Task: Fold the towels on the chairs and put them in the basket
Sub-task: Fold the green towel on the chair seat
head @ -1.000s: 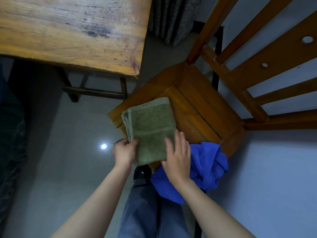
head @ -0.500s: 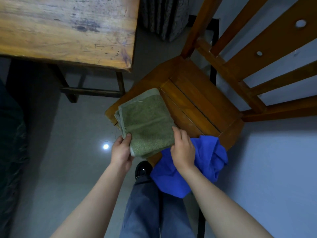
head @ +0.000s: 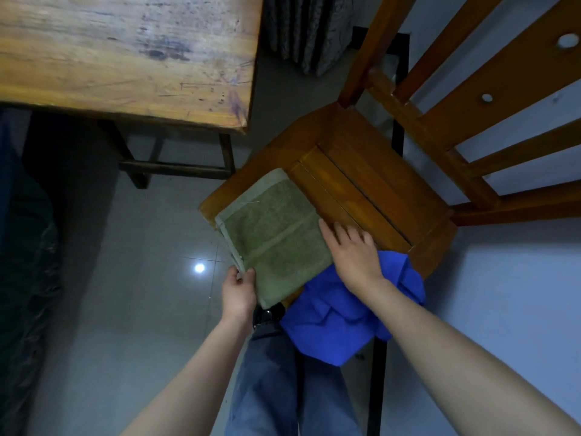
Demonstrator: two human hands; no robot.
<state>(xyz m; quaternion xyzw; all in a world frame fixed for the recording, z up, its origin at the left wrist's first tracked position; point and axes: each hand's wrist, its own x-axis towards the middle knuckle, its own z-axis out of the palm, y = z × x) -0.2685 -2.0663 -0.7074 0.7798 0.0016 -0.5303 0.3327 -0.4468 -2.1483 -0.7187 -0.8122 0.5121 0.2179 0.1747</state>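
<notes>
I look down on a glossy slatted wooden chair point(head: 361, 184). A folded olive-green terry towel point(head: 276, 237) lies on its front corner, beside a crumpled blue cloth point(head: 339, 319). My left hand point(head: 238, 294) pinches the stacked edges; my right hand point(head: 353, 250) lies flat, fingers spread. I should keep the layers squared while lifting. No basket visible.

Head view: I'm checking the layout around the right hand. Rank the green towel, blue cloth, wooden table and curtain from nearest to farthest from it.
1. Green towel and blue cloth: both touch the right hand; too close to call.
2. Wooden table: upper left.
3. Curtain: top centre.
</notes>
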